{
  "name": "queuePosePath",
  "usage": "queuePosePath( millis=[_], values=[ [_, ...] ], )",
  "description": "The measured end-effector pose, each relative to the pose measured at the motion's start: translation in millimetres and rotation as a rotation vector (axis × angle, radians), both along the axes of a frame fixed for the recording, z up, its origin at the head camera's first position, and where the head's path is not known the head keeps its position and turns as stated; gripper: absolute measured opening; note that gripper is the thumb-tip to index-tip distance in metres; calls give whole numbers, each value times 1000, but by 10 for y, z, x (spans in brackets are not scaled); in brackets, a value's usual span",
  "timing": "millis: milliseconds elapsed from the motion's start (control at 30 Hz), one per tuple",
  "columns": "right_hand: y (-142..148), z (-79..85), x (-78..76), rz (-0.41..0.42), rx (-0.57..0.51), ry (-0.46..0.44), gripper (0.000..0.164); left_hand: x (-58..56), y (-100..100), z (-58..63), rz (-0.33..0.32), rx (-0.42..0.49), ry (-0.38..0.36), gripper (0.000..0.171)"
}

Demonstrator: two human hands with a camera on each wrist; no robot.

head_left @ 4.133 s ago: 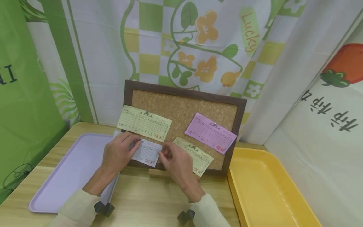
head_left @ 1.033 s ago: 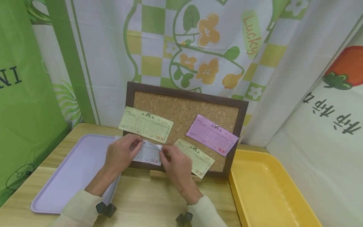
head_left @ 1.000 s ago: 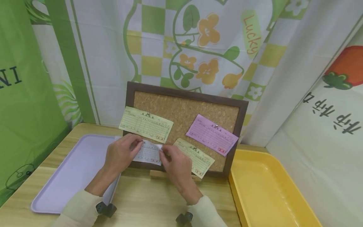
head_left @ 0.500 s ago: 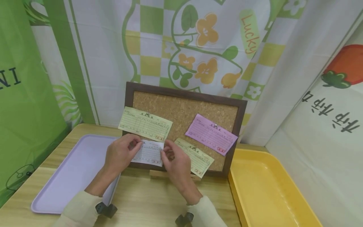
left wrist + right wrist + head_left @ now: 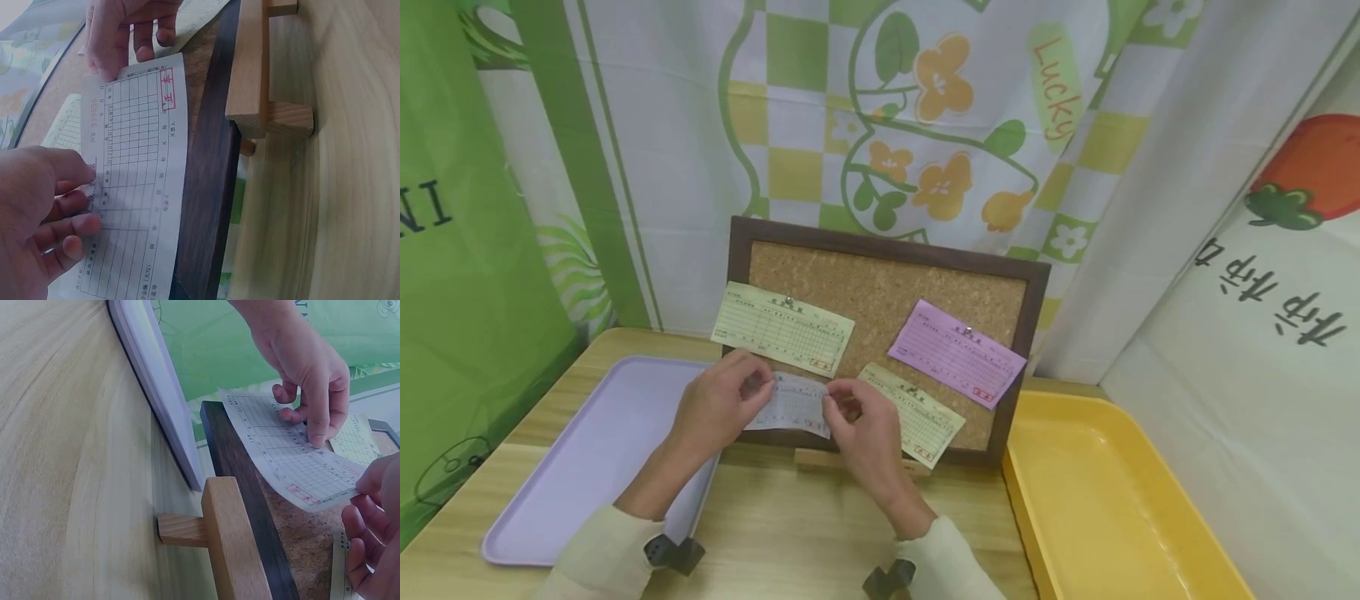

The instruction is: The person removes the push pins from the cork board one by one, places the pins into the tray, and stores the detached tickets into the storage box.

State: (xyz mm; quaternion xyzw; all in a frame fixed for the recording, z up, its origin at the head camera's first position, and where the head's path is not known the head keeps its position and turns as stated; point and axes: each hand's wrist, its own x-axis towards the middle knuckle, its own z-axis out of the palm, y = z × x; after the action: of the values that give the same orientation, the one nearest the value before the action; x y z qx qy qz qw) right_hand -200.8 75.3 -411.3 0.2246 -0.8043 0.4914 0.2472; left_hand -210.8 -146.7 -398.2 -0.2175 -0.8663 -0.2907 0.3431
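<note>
My left hand (image 5: 718,404) pinches a white receipt slip (image 5: 793,406) near the middle of its top edge. At the slip's upper right corner, my right hand (image 5: 868,429) pinches the paper between thumb and forefinger. The slip bows outward in front of the lower part of a cork board (image 5: 880,271) in a dark wooden frame. In the right wrist view, a small dark spot shows by the left fingers; what it is cannot be told. Above the slip hangs a pinned pale yellow receipt (image 5: 782,327); another yellow receipt (image 5: 925,417) lies partly behind my right hand.
A pinned pink receipt (image 5: 957,353) hangs at the board's right. The board leans on a wooden stand (image 5: 250,75). To the left lies a lilac tray (image 5: 580,467), to the right a deep yellow tray (image 5: 1097,483). A printed curtain (image 5: 662,167) hangs behind.
Over the last half second the right thumb and forefinger have closed on the slip's upper right corner, and the slip has gone from flatter to bowed. The left hand has barely moved.
</note>
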Motion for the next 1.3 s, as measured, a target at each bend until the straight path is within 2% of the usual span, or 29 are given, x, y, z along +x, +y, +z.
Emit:
queuePosePath(
  millis=[267, 500, 767, 1033, 1300],
  values=[
    [-6, 65, 44, 24, -24, -73, 7, 37, -22, 19, -72, 68, -73, 23],
    [13, 105, 81, 43, -20, -103, 6, 74, -51, 24, -56, 59, -91, 18],
    [108, 118, 133, -2, -14, -96, 7, 137, -72, 17, -85, 39, -95, 14],
    [332, 153, 212, -57, -3, -111, 6, 212, -84, 24, -107, 44, -139, 12],
    [608, 245, 334, -121, 3, -121, 6, 284, -133, 1, -105, 30, -110, 15]
  ],
)
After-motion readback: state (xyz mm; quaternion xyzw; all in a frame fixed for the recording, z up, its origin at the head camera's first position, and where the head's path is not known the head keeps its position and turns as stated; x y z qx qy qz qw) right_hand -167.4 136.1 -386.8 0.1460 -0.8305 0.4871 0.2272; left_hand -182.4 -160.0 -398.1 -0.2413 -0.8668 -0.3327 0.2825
